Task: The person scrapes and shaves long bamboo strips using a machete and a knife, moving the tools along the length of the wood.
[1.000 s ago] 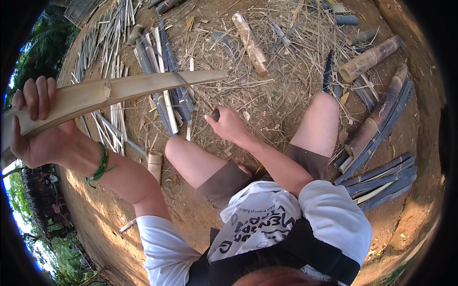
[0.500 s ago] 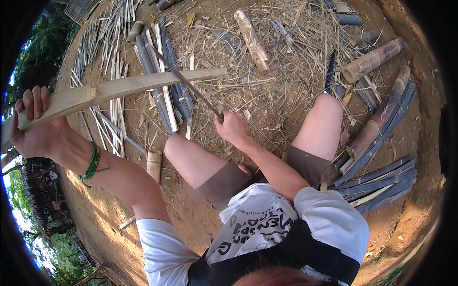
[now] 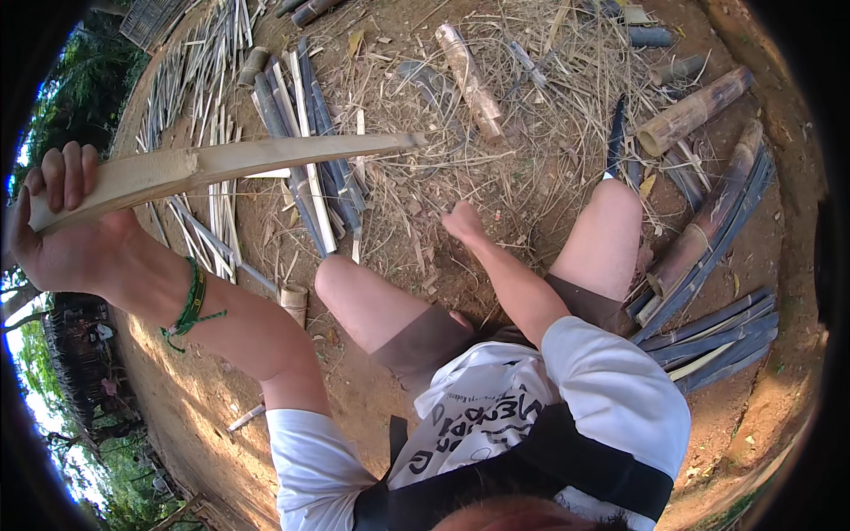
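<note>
I sit on bare earth with my knees apart. My left hand [image 3: 62, 230] is raised at the far left, gripping the thick end of a long pale bamboo slat [image 3: 266, 159]. The slat reaches right, level, over the ground, and its tip ends above the straw. A green band [image 3: 190, 305] is on that wrist. My right hand [image 3: 462, 221] hangs low between my knees, over the dirt, with its fingers curled. No blade shows in that hand now, and its palm side is hidden.
Dark split bamboo strips [image 3: 305, 150] lie under the slat, with thin pale slats [image 3: 204, 80] beyond them. Thick bamboo poles [image 3: 695, 111] and split halves [image 3: 717, 341] lie at the right. A short pole [image 3: 469, 80], a cut stub [image 3: 294, 303] and dry straw [image 3: 531, 150] litter the ground.
Half a second ago a thin dark blade reached from my right hand up to the slat. That hand has since dropped toward the ground. The slat has stayed raised and tilted slightly flatter.
</note>
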`<state>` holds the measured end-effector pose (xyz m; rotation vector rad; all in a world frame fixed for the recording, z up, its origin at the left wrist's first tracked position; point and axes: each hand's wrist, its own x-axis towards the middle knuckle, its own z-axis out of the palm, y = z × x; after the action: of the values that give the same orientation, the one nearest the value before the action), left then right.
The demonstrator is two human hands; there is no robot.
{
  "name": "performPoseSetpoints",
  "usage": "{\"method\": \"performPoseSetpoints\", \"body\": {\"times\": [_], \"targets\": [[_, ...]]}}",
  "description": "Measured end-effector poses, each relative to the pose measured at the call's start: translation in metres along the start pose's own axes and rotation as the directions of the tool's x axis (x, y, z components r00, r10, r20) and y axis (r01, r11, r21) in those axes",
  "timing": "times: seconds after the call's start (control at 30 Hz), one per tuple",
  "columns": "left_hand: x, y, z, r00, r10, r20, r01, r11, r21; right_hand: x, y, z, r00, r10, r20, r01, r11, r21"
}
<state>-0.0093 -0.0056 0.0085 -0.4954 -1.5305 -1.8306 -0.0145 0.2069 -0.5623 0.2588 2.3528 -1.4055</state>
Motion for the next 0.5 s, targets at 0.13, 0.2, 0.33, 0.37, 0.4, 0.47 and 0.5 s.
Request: {"method": "performPoseSetpoints", "body": {"times": [0.13,0.2,0.33,0.37,0.4,0.47,0.5], "targets": [[-0.011,0.003,-0.012,0.999,0.027,-0.031,-0.024,0.996,0.089,-0.013,-0.031,-0.01,0.972,0.152,0.18,-0.127,0.981,-0.145],[-0.008,0.003,-0.022,0.999,0.038,0.008,-0.038,0.994,0.1,-0.033,-0.025,-0.001,0.995,-0.018,0.094,0.028,0.995,-0.099],[0.013,0.006,-0.032,0.991,-0.028,0.128,0.031,0.999,-0.023,-0.013,-0.007,0.0,0.995,0.1,0.022,-0.099,0.993,-0.062],[0.011,-0.006,-0.024,0.987,-0.032,0.159,0.046,0.995,-0.086,-0.002,0.008,-0.006,0.974,0.226,0.01,-0.224,0.972,-0.073],[0.012,-0.008,-0.014,0.982,-0.03,0.187,0.056,0.989,-0.134,0.005,0.013,-0.011,0.986,0.17,0.004,-0.165,0.967,-0.196],[0.009,-0.007,-0.009,0.952,-0.044,0.302,0.104,0.977,-0.184,-0.003,-0.021,-0.019,0.968,0.214,0.131,-0.198,0.972,-0.128],[0.004,-0.01,-0.009,0.934,-0.06,0.352,0.144,0.965,-0.217,-0.015,-0.032,-0.03,0.949,0.251,0.189,-0.234,0.966,-0.107]]}}
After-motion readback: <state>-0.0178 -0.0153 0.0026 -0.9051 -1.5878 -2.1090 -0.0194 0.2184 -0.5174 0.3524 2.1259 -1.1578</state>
